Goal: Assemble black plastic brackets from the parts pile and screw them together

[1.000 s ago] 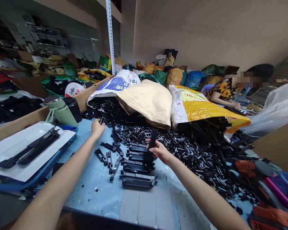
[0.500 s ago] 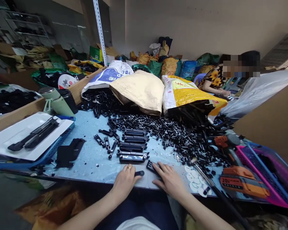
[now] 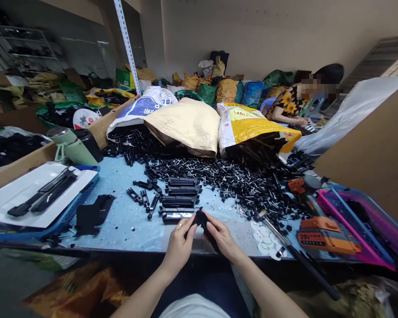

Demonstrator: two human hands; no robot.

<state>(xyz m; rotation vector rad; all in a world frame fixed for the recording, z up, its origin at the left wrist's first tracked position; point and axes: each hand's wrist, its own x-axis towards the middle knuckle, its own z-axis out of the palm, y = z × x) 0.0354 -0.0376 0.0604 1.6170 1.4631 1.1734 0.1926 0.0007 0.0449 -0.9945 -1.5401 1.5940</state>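
Between thumb and fingers, my left hand (image 3: 180, 244) grips a small black piece whose end meets another part in front of me. My right hand (image 3: 223, 236) is closed on a longer black part (image 3: 212, 238) that slants down toward my body. The two pieces touch or overlap at their upper ends; the exact joint is too small to tell. Just beyond my hands, several black bracket assemblies (image 3: 181, 201) lie in a stack of rows on the blue table (image 3: 119, 229). Small black linked pieces (image 3: 146, 198) lie left of them.
A heap of black screws (image 3: 245, 181) spreads before three sacks (image 3: 189, 126). On the right are a hammer (image 3: 285, 243), white discs (image 3: 267, 238), an orange power drill (image 3: 328, 234) and a pink basket (image 3: 338, 221). A tray and green bottle (image 3: 74, 145) stand left. Another person (image 3: 288, 106) sits behind.
Both hands have lifted from the table edge and come together, bringing the two black pieces into contact. The view has shifted slightly.
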